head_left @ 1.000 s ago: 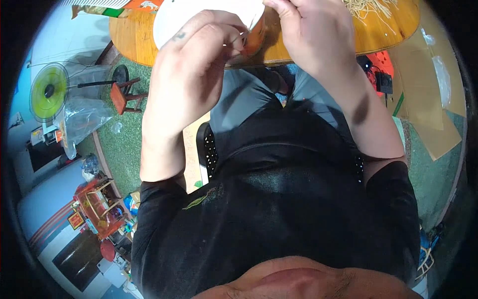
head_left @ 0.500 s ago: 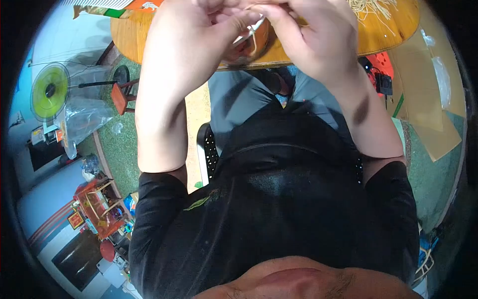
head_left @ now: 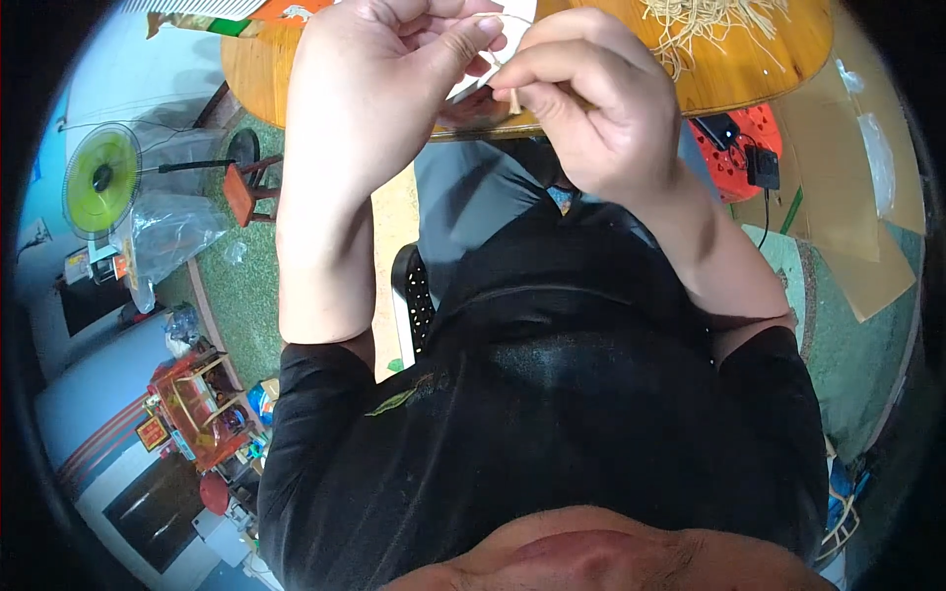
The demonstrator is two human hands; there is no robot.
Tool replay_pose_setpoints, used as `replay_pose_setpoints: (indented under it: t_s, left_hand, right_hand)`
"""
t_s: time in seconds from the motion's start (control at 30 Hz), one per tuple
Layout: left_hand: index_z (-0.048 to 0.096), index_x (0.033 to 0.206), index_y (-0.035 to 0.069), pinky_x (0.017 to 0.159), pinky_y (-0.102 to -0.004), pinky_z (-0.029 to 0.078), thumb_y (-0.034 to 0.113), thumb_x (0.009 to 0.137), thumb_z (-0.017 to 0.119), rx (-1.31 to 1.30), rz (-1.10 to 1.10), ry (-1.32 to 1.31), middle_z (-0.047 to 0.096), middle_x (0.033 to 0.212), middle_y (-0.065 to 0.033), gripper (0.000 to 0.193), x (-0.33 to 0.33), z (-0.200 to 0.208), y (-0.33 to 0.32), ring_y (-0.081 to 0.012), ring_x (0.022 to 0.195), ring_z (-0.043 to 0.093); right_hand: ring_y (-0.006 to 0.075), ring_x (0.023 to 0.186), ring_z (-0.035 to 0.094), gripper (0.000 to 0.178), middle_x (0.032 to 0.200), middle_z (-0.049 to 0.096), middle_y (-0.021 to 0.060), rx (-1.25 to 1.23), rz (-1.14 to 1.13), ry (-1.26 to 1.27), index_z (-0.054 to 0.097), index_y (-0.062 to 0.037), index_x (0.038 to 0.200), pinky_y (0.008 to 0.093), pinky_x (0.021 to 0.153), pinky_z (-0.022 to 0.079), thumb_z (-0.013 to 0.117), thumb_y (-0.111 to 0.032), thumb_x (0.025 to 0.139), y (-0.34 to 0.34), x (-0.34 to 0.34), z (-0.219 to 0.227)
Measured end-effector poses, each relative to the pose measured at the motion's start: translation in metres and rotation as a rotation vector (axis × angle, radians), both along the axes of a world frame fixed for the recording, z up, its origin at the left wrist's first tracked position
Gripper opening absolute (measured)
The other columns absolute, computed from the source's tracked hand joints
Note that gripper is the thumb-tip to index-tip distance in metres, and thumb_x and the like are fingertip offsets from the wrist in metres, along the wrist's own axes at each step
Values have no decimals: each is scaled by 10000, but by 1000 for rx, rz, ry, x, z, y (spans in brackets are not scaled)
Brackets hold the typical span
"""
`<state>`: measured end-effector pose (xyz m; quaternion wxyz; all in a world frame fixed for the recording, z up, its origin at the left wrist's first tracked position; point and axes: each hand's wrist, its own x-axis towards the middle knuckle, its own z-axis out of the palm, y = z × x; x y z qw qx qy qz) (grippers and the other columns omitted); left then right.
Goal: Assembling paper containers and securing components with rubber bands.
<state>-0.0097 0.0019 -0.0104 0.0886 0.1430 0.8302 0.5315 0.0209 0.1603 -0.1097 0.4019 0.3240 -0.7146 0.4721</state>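
Over the near edge of the wooden table (head_left: 258,77), my two hands are close together. My left hand (head_left: 399,74) pinches a thin beige cord (head_left: 514,102) between thumb and forefinger, beside a flat white piece (head_left: 519,33) that is partly hidden by the fingers. The cord runs across to my right hand (head_left: 606,108), whose thumb and forefinger are closed on it. A short end hangs below those fingertips. Whether the left hand also grips the white piece I cannot tell. On the table to the right lies a loose pile of similar beige cords (head_left: 714,25).
At the table's far left are an orange and green packet (head_left: 236,22) and a white ribbed item (head_left: 192,6). A red perforated stool (head_left: 734,148) with black devices stands right of my legs, beside cardboard (head_left: 847,197). A green fan (head_left: 101,179) stands at the left.
My right hand has moved slightly down and away from the left, drawing the cord. More of the white piece and the cord pile now shows. The left hand has barely moved.
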Motion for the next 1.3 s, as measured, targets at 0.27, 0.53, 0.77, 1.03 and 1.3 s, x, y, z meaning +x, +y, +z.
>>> replay_pose_setpoints:
  t_s: [0.27, 0.53, 0.77, 1.03, 1.3]
  left_hand:
    - [725, 1049, -84, 666, -219, 523, -29, 969, 677, -21, 29, 26, 744, 866, -68, 108, 3, -1, -3, -77, 749, 667]
    - [734, 1096, -68, 668, -201, 508, -11, 977, 682, 211, -34, 41, 748, 879, -52, 142, 0, -9, -18, -73, 739, 653]
    - [740, 1093, -56, 690, -198, 489, -47, 962, 682, 241, -37, 66, 723, 902, -47, 143, 8, -6, -16, -72, 767, 628]
    - [707, 1082, -52, 823, -256, 536, 70, 978, 702, 120, -296, 382, 740, 1055, -91, 160, 0, -19, -35, -129, 963, 683]
    - [654, 1089, -95, 764, -249, 571, -103, 922, 696, 251, -113, -185, 727, 940, -113, 172, 4, -1, -22, -130, 848, 695]
  right_hand:
    - [96, 792, 664, 106, 1128, 695, 120, -403, 182, -398, 706, 42, 1062, 213, 735, 546, 625, 58, 995, -15, 15, -6]
    - [222, 1038, 738, 154, 1158, 722, 201, -440, 166, -544, 676, 45, 1146, 272, 922, 585, 614, 47, 1004, -16, 9, 5]
    - [71, 749, 672, 73, 884, 727, 73, -625, 151, -954, 670, 68, 981, 197, 646, 517, 703, 16, 940, -12, 18, 55]
    - [75, 701, 656, 131, 841, 717, 61, -505, 137, -1276, 685, 76, 1014, 205, 594, 517, 663, -48, 979, -1, 16, 82]
    - [83, 683, 647, 149, 851, 717, 62, -533, 205, -1208, 701, 86, 1048, 207, 607, 526, 657, -43, 987, -1, 12, 64]
